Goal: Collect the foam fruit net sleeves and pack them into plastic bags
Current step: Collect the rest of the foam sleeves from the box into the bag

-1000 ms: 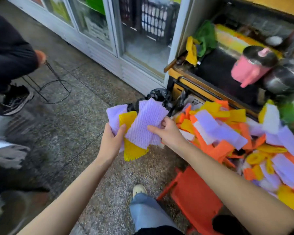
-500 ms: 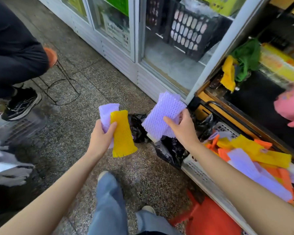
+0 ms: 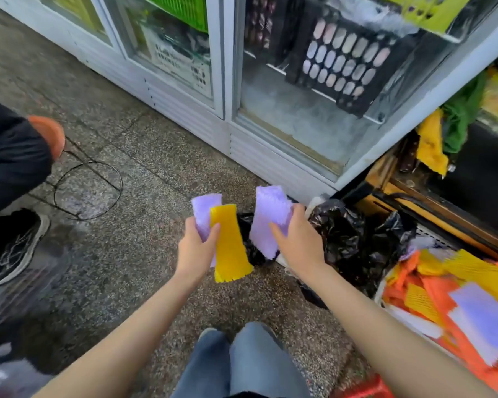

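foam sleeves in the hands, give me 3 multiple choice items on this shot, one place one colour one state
1. Where is the black bag?
A. on the floor at the foot of the glass-door cooler
B. inside the cooler
C. on the person's lap

2. Which colours of sleeve does the left hand hold?
A. orange and green
B. yellow and purple
C. purple only

3. What is the right hand doing?
A. hanging empty
B. pulling the bag
C. gripping a purple net piece

Key: 1 A, the bag lies crumpled on the floor to the right of the hands. 2 B, the thumb presses the yellow sleeve over a purple sleeve. 3 C, thumb and fingers curl round the piece.
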Motion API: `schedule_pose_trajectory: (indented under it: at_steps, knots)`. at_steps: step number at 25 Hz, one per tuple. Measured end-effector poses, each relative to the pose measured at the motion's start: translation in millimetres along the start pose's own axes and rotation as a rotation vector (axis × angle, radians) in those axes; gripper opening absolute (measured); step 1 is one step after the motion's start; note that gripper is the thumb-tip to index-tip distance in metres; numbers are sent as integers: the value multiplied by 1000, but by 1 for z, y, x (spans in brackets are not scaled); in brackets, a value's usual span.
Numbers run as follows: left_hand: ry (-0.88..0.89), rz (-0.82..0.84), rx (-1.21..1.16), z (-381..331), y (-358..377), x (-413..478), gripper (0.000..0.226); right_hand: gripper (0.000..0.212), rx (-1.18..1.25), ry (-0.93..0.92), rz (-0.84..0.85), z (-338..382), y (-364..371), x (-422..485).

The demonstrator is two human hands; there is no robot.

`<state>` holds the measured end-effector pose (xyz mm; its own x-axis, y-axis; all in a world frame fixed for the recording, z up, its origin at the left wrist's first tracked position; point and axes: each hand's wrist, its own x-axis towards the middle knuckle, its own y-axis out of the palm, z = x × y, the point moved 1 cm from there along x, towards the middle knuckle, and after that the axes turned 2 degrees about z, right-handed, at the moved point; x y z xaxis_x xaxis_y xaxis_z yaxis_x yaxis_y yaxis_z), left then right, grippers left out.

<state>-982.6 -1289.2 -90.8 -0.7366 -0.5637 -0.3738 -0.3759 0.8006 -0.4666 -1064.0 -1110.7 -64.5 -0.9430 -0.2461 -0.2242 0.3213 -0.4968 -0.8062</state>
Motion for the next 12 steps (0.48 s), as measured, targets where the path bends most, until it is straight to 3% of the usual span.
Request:
schedule_pose_trajectory:
  at_steps: [3,5,7,12]
  knots:
    - [10,192,-73,-16,30,24,22,37,221,-21,54,17,22,25]
    - [-17,358,-251,-19,52,48,40,45,375,36,94,17,32,48]
    - [-30,470,-299,-16,65,72,56,62,483,119,142,10,35,74]
    - [-9,588,-267,-24,92,125,46,113,541,288,167,-20,55,137]
